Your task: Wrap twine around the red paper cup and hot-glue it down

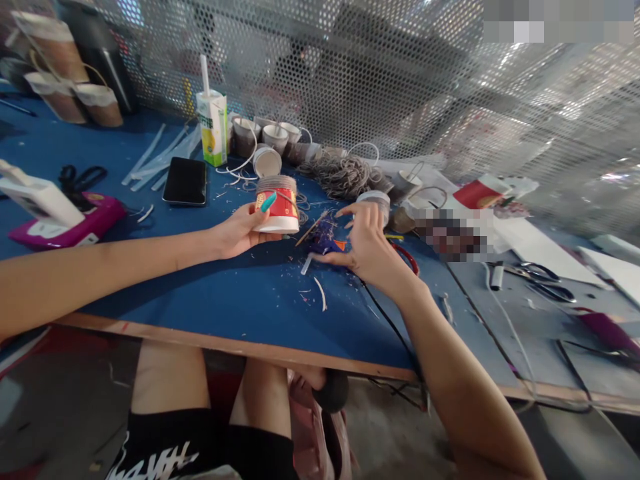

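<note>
My left hand (pixel 243 230) is closed around a paper cup (pixel 277 210) with a red printed band and a white end. Grey cord is wound round the cup's upper part. To the right, my right hand (pixel 367 243) is open, thumb and fingers apart, over a blue glue gun (pixel 326 241) with an orange part. Whether the fingers touch it, I cannot tell. A translucent glue stick (pixel 307 264) lies by the thumb tip. Partly hidden behind the fingers is a pale round container (pixel 377 200).
A tangle of grey cord (pixel 340 175) and several cord-wrapped cups (pixel 275 137) line the back by a perforated metal screen (pixel 350 80). A drink carton (pixel 213 127) and a phone (pixel 185 181) are at left. Scissors (pixel 545 280) lie at right. Scraps litter the blue tabletop (pixel 225 300).
</note>
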The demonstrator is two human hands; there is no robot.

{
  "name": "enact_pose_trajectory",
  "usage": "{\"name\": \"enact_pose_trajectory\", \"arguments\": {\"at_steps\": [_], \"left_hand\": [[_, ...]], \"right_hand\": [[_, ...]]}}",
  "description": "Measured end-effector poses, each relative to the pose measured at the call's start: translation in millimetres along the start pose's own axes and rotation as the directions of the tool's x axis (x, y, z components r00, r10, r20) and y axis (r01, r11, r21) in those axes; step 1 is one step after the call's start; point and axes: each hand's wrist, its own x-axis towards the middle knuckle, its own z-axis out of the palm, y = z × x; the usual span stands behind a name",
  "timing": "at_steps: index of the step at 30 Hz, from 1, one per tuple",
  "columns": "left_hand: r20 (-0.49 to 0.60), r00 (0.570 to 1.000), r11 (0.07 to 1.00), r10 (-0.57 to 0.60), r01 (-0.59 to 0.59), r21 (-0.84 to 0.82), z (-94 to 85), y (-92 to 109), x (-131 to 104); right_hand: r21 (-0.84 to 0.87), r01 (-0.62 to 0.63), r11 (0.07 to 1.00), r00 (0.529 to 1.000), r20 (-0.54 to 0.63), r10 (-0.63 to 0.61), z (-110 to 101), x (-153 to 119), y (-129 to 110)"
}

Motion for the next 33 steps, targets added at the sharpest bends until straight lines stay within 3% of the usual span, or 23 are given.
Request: {"name": "enact_pose_trajectory", "arguments": {"at_steps": [2, 3, 6, 9, 13, 16, 21, 27, 30, 33], "left_hand": [[0.016, 1.0, 1.0, -0.007, 0.007, 0.017, 0.4, -0.4, 0.6], [0.019, 1.0, 1.0, -0.009, 0.008, 0.024, 0.9, -0.4, 0.5], [0.028, 1.0, 0.998, 0.0, -0.002, 0.056, 3.3, 0.7, -0.9], [0.058, 0.998, 0.994, 0.008, -0.014, 0.108, 6.0, 2.5, -3.0], [0.084, 0.996, 0.989, 0.02, -0.032, 0.143, 11.4, 4.1, -4.3], [0.128, 0.99, 0.985, 0.053, -0.073, 0.157, 15.5, 4.4, -4.7], [0.13, 0.99, 0.991, 0.062, -0.076, 0.11, 16.2, 3.4, -4.7], [0.043, 0.999, 0.997, -0.002, -0.001, 0.081, 13.1, 3.2, -3.7], [0.021, 1.0, 0.998, -0.017, 0.015, 0.055, 13.1, 3.7, -3.9], [0.021, 1.0, 0.999, -0.011, 0.01, 0.045, 14.2, 3.7, -3.9]], "right_hand": [[0.286, 0.078, 0.955, 0.988, -0.153, -0.035, 0.2, -1.2, -7.7], [0.458, 0.102, 0.883, 0.985, -0.171, -0.025, 1.2, -2.5, -12.5], [0.817, 0.024, 0.576, 0.999, 0.001, -0.042, 7.7, -7.8, -26.0], [0.9, -0.046, 0.433, 0.981, 0.124, -0.153, 16.5, -11.0, -32.4], [0.916, -0.075, 0.395, 0.947, 0.189, -0.259, 22.8, -10.3, -32.3], [0.921, -0.092, 0.378, 0.944, 0.202, -0.262, 22.9, -9.5, -32.7], [0.92, -0.127, 0.372, 0.979, 0.176, -0.102, 20.2, -7.6, -31.9], [0.92, -0.159, 0.359, 0.986, 0.128, 0.108, 21.5, 1.4, -15.9], [0.929, -0.089, 0.36, 0.98, 0.017, 0.198, 20.8, 4.1, -10.8], [0.939, -0.019, 0.345, 0.985, -0.042, 0.167, 17.2, 2.5, -15.1]]}}
